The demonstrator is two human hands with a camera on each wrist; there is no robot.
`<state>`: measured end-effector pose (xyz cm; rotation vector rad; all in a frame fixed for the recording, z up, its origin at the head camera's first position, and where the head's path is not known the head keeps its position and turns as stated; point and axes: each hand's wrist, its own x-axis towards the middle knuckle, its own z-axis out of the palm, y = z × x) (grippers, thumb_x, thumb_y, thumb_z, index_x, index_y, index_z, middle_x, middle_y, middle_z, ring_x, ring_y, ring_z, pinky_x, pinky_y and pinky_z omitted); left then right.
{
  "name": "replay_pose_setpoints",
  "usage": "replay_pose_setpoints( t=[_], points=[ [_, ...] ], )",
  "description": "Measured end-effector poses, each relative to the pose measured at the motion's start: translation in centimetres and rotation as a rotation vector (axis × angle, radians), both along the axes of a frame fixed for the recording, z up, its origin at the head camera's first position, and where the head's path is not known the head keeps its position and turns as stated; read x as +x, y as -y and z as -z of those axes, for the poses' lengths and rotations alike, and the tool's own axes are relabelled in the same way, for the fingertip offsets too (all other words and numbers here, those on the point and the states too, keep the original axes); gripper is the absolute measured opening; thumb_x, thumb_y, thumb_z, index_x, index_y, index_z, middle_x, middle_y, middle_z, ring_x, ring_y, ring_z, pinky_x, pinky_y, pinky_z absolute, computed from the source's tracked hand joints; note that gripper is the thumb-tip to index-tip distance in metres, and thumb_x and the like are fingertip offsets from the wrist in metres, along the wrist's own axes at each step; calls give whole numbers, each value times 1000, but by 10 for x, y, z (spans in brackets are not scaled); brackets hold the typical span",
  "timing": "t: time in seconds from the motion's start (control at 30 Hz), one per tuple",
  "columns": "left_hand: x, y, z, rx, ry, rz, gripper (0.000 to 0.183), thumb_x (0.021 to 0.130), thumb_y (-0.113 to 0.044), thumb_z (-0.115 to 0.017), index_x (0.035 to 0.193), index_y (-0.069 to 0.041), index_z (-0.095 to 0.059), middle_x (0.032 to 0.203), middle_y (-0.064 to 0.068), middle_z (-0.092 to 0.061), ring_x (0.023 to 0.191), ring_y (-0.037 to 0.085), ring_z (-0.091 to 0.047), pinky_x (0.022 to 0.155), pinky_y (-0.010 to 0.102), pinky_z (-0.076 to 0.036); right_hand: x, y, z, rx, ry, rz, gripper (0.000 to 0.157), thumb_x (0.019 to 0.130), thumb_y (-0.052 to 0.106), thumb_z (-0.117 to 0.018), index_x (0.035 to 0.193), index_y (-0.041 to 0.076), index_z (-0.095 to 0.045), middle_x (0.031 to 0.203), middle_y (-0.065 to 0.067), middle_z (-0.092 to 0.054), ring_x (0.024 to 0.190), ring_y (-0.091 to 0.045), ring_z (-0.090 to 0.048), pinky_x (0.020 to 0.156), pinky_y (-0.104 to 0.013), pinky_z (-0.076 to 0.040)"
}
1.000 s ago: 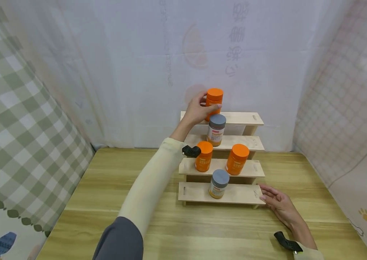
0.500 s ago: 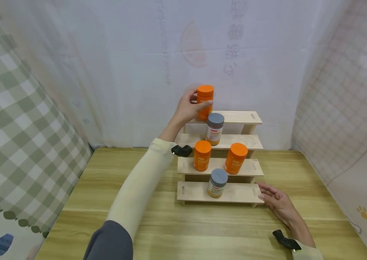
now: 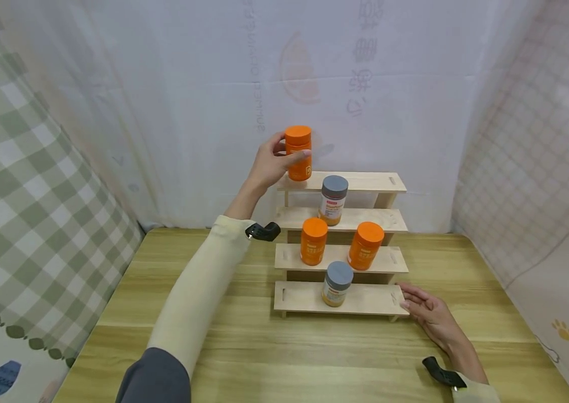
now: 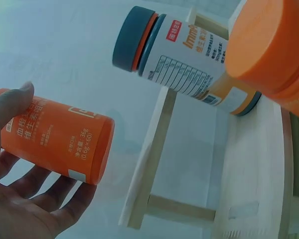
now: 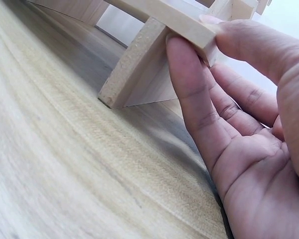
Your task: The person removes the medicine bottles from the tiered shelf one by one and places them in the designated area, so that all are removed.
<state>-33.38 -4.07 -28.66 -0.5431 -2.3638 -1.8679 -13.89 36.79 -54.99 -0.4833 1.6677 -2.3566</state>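
Note:
My left hand [image 3: 267,166] grips an orange supplement bottle [image 3: 298,162] at the left end of the top board of a four-step wooden rack [image 3: 365,180]. Thumb and fingers wrap the bottle [image 4: 60,134] in the left wrist view; whether its base touches the board I cannot tell. A grey-lidded bottle [image 3: 332,201] stands on the step below. Two orange bottles, one left [image 3: 313,243] and one right [image 3: 365,247], share the step under that. Another grey-lidded bottle [image 3: 337,285] is on the lowest board. My right hand [image 3: 433,319] pinches that board's right end [image 5: 189,27] between thumb and fingers.
The rack stands on a wood-grain table [image 3: 284,358], near its back edge. Behind it hangs a pale curtain [image 3: 204,123] with faint print. A green checked cloth [image 3: 27,168] slopes along the left side, and a white patterned cloth [image 3: 536,235] along the right.
My left hand has carried the orange bottle leftward along the top of the rack, to the board's left end. The right hand keeps its place, and the other bottles stay where they were.

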Motion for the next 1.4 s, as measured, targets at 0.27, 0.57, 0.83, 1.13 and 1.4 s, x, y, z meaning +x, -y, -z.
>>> replay_pose_setpoints(
  t=[0.27, 0.57, 0.83, 1.13, 1.4],
  points=[
    [5, 18, -1, 17, -26, -10, 64, 92, -36, -78, 149, -22, -51, 131, 11, -64, 115, 28, -64, 103, 44, -55, 1, -4, 0, 15, 11, 6, 50, 103, -14, -42, 142, 11, -58, 126, 0, -69, 114, -7, -67, 91, -19, -58],
    [14, 35, -2, 24, -34, -28, 64, 91, -34, -79, 148, -23, -53, 131, 11, -64, 114, 28, -64, 102, 46, -55, 4, -4, 0, 38, 6, 29, 48, 103, -14, -44, 145, 7, -55, 128, 1, -69, 116, -6, -67, 93, -19, -57],
    [24, 51, 3, 25, -60, -44, 61, 92, -30, -79, 147, -21, -54, 131, 13, -65, 112, 30, -65, 101, 47, -55, 4, -5, -2, 35, 13, 31, 49, 103, -14, -43, 142, 12, -58, 127, 1, -69, 114, -6, -67, 92, -19, -58],
    [31, 67, 26, 34, -53, -56, 57, 92, -27, -78, 144, -19, -55, 132, 13, -65, 110, 30, -66, 101, 48, -56, 6, -6, -3, 27, 9, 7, 49, 103, -13, -43, 144, 10, -56, 127, 1, -69, 114, -7, -67, 92, -19, -58],
    [37, 78, 54, 32, -48, -76, 57, 92, -24, -78, 143, -14, -55, 132, 16, -65, 109, 32, -65, 99, 49, -56, 9, -6, -5, 41, 28, 5, 48, 104, -12, -43, 143, 12, -57, 127, 2, -69, 113, -7, -68, 90, -20, -58]
  ],
)
